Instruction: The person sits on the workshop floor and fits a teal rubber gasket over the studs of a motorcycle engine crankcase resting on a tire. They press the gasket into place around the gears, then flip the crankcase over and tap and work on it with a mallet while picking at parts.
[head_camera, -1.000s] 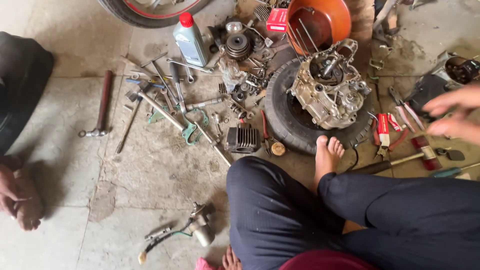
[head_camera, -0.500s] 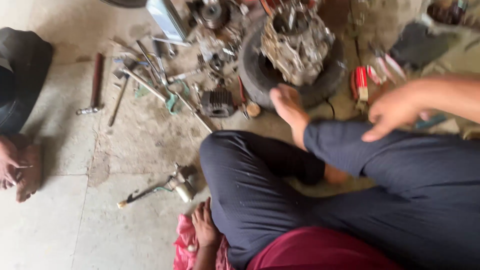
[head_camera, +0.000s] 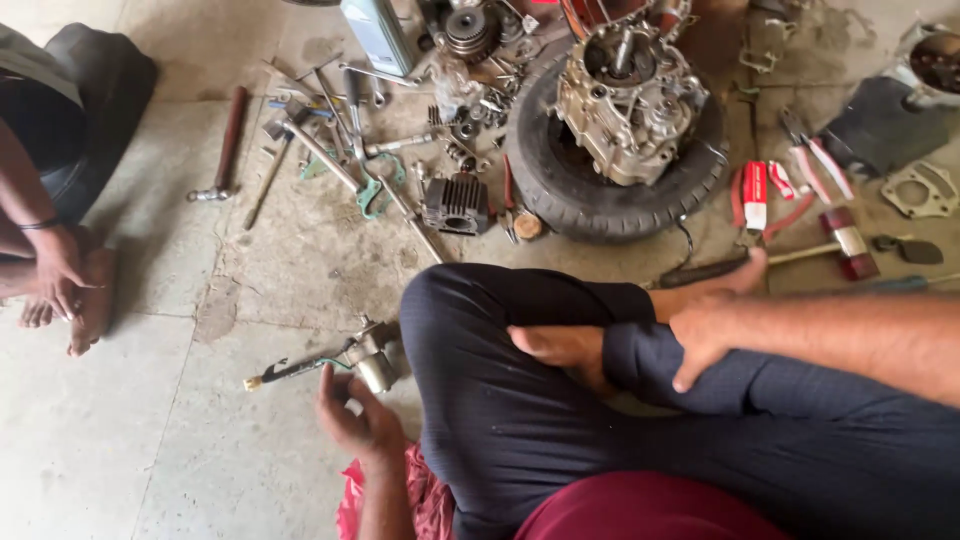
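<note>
I sit cross-legged on a concrete floor in dark trousers. My right hand (head_camera: 705, 335) rests on my lower leg by the ankle, fingers curled over the cloth, holding no tool. Low beside my knee is my left hand (head_camera: 352, 418), palm up with fingers apart, just below a small metal part with a cable (head_camera: 372, 358) that it does not touch. Ahead of my legs a grey engine block (head_camera: 628, 95) sits on a black tyre (head_camera: 600, 200).
Wrenches, sockets and a finned cylinder (head_camera: 455, 203) are scattered at top centre. A hammer (head_camera: 224, 150) lies left of them, a mallet (head_camera: 845, 245) and pliers to the right. Another person's legs and hand (head_camera: 55, 275) are at the left edge. A red cloth (head_camera: 350, 505) lies under my left arm.
My right hand came back from the tools on the right and settled on my leg. My left hand has moved out beside my knee. The view has dropped closer to my legs.
</note>
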